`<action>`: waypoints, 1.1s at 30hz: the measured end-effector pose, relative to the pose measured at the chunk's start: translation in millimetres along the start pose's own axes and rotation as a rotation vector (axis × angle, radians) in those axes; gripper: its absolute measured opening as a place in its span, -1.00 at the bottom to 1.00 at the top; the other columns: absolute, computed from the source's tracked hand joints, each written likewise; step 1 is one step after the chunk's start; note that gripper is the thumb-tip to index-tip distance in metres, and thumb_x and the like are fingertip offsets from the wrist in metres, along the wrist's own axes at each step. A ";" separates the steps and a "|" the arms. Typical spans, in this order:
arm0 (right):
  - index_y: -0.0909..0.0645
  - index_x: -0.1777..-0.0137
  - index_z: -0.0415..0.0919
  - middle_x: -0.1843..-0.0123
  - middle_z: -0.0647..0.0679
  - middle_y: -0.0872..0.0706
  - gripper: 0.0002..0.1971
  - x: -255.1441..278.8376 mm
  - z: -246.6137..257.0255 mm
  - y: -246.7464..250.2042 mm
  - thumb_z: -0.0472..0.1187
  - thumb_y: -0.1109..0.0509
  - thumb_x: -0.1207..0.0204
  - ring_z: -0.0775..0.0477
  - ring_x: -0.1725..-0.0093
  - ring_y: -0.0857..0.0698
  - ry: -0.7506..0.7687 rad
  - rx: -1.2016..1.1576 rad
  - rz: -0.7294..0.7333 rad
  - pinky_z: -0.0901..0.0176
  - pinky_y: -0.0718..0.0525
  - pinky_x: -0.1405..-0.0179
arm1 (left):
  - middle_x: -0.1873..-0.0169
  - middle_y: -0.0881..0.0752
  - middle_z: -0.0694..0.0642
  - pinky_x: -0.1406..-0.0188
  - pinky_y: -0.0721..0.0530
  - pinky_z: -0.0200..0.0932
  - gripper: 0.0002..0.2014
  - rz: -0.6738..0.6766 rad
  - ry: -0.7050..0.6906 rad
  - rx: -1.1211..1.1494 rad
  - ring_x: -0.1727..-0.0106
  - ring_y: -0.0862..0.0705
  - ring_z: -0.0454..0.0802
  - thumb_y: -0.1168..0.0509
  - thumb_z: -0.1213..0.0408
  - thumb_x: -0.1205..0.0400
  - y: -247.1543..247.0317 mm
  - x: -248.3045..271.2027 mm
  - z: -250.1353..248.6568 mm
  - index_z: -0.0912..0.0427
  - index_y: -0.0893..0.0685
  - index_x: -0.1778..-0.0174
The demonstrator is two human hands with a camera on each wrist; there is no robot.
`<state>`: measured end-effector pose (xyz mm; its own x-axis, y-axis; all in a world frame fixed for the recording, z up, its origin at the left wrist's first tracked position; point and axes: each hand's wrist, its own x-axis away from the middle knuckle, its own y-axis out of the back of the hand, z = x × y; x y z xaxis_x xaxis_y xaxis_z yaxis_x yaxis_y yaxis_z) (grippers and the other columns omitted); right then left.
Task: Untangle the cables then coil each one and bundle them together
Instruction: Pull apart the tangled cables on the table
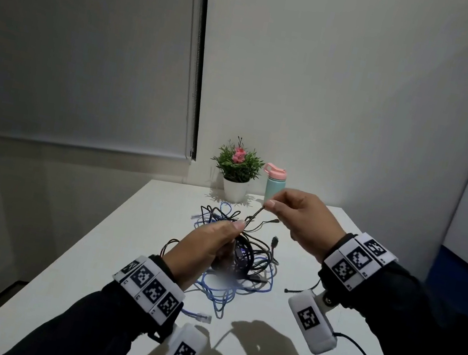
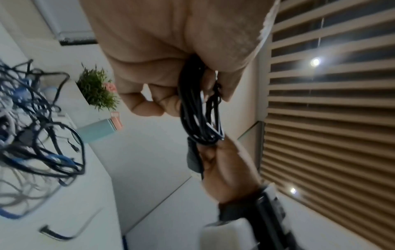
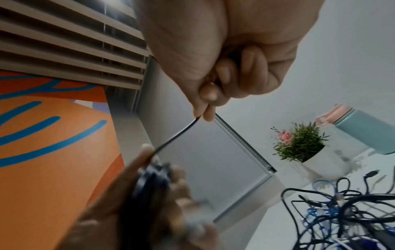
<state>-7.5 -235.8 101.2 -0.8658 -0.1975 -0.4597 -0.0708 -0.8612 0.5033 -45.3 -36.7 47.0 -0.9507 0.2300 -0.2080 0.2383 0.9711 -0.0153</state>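
Observation:
Above the white table (image 1: 105,264), my left hand (image 1: 232,235) grips a small coil of black cable (image 2: 198,110), thumb pressed on top. A short taut strand of that black cable (image 3: 177,133) runs up to my right hand (image 1: 270,205), which pinches it between thumb and forefinger near its end. Under both hands a tangle of black and blue cables (image 1: 255,262) lies on the table. The blue network cable (image 1: 221,294) loops toward me, and its clear plug (image 1: 200,317) lies near my left wrist. In the right wrist view the coil is blurred.
A potted plant (image 1: 236,174) and a teal bottle with a pink lid (image 1: 273,184) stand at the table's far edge, just behind the tangle. A loose black plug end (image 1: 275,242) sticks out on the tangle's right. Walls and blinds close in behind and left.

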 end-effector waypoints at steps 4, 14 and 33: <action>-0.72 0.27 0.03 0.55 0.12 -0.49 -0.78 10.4 -11.0 -2.4 -0.02 -0.42 -0.62 0.14 0.59 -0.37 -0.097 0.088 0.344 0.36 -0.34 0.61 | 0.39 -0.53 0.11 0.30 -0.62 -0.10 -0.77 -0.014 -0.041 0.184 0.38 -0.56 -0.03 -0.18 0.14 -0.78 -7.7 3.4 -15.2 0.21 -0.49 0.10; -0.74 -0.08 -0.10 0.04 0.10 -0.75 -0.86 21.0 1.3 3.8 -0.12 -0.39 -0.64 0.14 0.11 -0.65 0.115 0.320 0.085 0.19 -0.61 0.01 | 0.42 -0.70 -0.02 0.43 -0.69 -0.18 -0.74 -0.194 -0.080 0.126 0.49 -0.61 -0.12 -0.18 0.10 -0.79 -12.9 -7.0 -12.5 0.20 -0.56 0.08; -0.79 0.13 -0.09 0.20 0.13 -0.52 -0.88 25.6 3.6 -11.2 -0.06 -0.52 -0.52 0.24 0.22 -0.54 0.252 0.182 0.156 0.46 -0.45 0.21 | 0.23 -0.67 0.14 0.31 -0.63 -0.26 -0.79 -0.138 -0.096 0.254 0.43 -0.53 -0.13 -0.11 0.34 -0.82 -12.5 -8.5 -13.6 0.30 -0.63 -0.21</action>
<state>-30.7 -229.5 86.4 -0.7250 -0.4490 -0.5223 -0.0543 -0.7186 0.6932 -42.9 -49.9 62.2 -0.9572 0.0783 -0.2786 0.1620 0.9426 -0.2918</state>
